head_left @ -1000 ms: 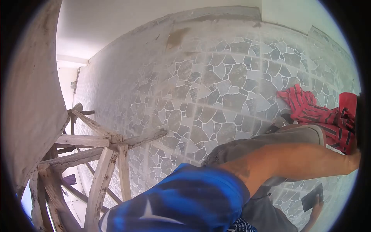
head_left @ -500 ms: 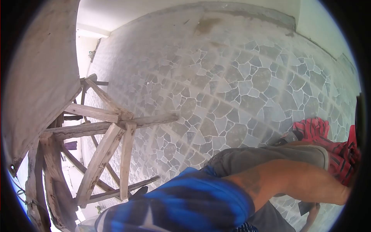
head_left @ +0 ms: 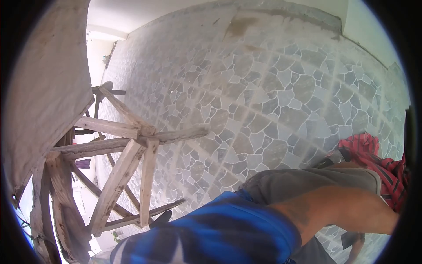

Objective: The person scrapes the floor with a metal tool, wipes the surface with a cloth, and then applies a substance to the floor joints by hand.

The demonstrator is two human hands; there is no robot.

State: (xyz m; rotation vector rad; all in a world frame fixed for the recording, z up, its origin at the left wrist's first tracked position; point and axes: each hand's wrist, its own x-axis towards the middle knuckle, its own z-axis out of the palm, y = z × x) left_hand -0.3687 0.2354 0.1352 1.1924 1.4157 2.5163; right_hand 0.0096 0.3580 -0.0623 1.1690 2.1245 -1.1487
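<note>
Neither my left hand nor my right hand can be made out in this sideways-turned view. Closest to the camera is a person in a blue patterned shirt point(head_left: 211, 229) with a white star on it. That person's bare arm point(head_left: 343, 207), tattooed near the sleeve, stretches to the right edge, where its hand is hidden. Beside the arm lie grey fabric point(head_left: 316, 180) and red and black striped cloth point(head_left: 358, 144). Low on the right, part of another forearm and hand point(head_left: 358, 244) shows by a dark flat piece point(head_left: 348, 239); I cannot tell whether the hand holds it.
A frame of rough wooden beams point(head_left: 116, 187) stands at the left, beside a large pale surface point(head_left: 48, 75). Paving of irregular grey stones point(head_left: 274, 112) with light joints covers the middle. Pale walls point(head_left: 149, 15) border it, with a brown stain point(head_left: 241, 27) near the top.
The view has shifted slightly, so the wooden frame, paving and blue-shirted person sit a little farther right. The outstretched arm keeps nearly the same pose.
</note>
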